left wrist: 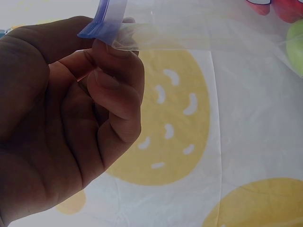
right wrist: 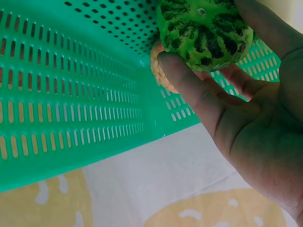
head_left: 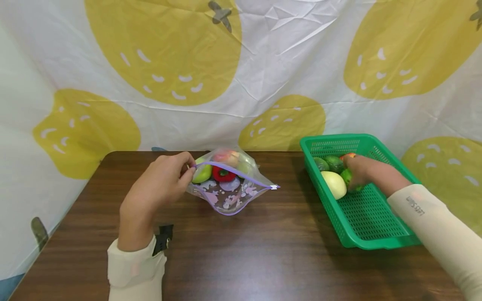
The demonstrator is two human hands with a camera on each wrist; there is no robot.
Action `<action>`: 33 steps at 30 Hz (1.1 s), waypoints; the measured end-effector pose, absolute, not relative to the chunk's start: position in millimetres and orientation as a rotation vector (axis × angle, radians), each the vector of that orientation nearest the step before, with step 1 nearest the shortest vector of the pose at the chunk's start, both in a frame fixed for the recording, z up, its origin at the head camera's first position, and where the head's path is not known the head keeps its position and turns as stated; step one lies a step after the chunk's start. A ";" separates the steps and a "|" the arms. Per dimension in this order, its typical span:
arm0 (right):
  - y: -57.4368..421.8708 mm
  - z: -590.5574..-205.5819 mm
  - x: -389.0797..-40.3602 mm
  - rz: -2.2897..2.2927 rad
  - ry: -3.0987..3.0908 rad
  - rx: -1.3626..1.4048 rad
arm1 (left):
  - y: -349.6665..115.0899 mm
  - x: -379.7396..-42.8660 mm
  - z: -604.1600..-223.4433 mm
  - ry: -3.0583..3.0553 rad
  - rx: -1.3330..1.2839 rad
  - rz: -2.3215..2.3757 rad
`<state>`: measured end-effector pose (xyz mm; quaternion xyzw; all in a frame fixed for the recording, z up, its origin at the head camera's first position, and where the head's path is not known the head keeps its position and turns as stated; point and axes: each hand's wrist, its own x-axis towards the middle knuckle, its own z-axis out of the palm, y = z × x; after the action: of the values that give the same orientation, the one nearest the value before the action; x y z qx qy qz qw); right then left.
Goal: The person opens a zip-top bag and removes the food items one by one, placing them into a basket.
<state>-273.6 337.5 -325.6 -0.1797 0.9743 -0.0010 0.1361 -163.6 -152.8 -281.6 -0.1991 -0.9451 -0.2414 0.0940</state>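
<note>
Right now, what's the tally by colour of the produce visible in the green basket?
Dark green pieces: 2
Cream piece: 1
Bright green piece, in the right hand: 1
Reddish piece, partly hidden: 1
Total visible: 5

Passable over the table [head_left: 290,217] between zip bag [head_left: 231,202] and green basket [head_left: 336,217], and into the basket's near end. Blocked at the bag's left corner by the left hand [head_left: 160,179], in the basket's far half by right hand [head_left: 370,172], striped gourd [right wrist: 203,40] and pale fruit [head_left: 334,184].
</note>
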 end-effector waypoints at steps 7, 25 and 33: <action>335.0 -325.9 -272.6 -0.007 2.805 -0.502 | -153.8 -162.0 -280.0 -2.814 -0.579 -0.726; 325.3 -286.1 -266.1 0.018 2.851 -0.445 | -151.3 -165.2 -281.0 -2.826 -0.585 -0.738; 287.5 -223.3 -242.5 0.047 3.007 -0.551 | -151.5 -167.3 -282.5 -2.800 -0.608 -0.715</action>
<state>-242.5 287.5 -223.3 -0.1801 0.9826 0.0153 0.0422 -167.3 -151.5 -282.5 -0.2049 -0.9439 -0.2412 0.0939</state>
